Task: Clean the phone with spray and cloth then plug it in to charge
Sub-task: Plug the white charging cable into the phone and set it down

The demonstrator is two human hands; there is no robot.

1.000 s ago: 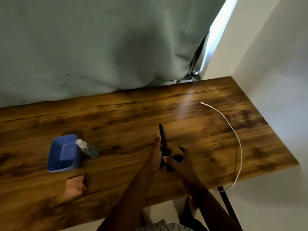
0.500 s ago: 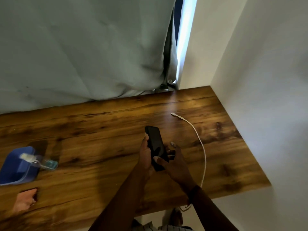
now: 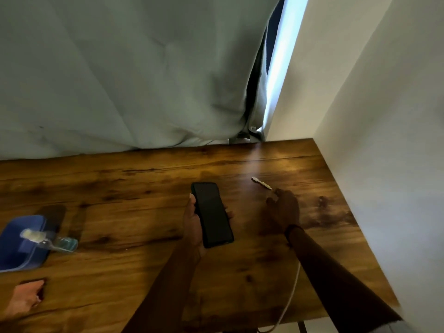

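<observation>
Trouble is looming if the right hand (image 3: 284,209), hovering loosely curled just beside the plug (image 3: 261,182) and seemingly not pinching it yet, is grabbing carelessly and flicking it across the table (image 3: 120,193), while the left hand (image 3: 192,227) is gripping the phone (image 3: 212,215) screen-up above the wood.

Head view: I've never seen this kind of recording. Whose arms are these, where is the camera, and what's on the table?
There is no robot. A person wears a camera on the head, looking down at their own hands. The left hand holds a black phone, screen up, above a wooden table. The right hand is over the white cable, close to its plug; whether it grips it is unclear. At the left lie a blue tray, a spray bottle and a pink cloth.
</observation>
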